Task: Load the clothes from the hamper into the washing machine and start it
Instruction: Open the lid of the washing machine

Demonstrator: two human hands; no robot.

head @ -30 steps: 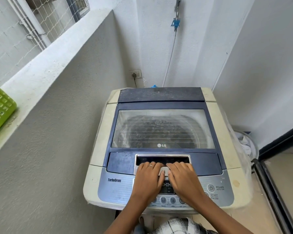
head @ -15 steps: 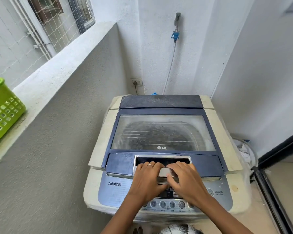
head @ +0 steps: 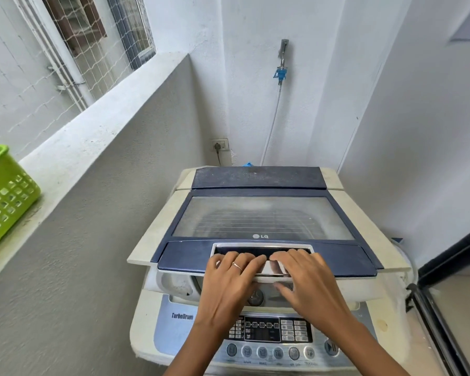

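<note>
Low centre: left hand [head: 229, 283] and right hand [head: 307, 280] gripping the handle [head: 266, 268] of the "LG" lid [head: 261, 226], front edge raised off the washer [head: 158, 332] marked "TurboDrum". Green basket [head: 3, 196] at left edge.

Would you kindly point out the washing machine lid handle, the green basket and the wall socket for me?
lid handle [head: 263, 250]: head view, dark recess between the fingertips.
green basket [head: 3, 202]: head view, its latticed side wall.
wall socket [head: 221, 145]: head view, the faceplate with the plug.
</note>
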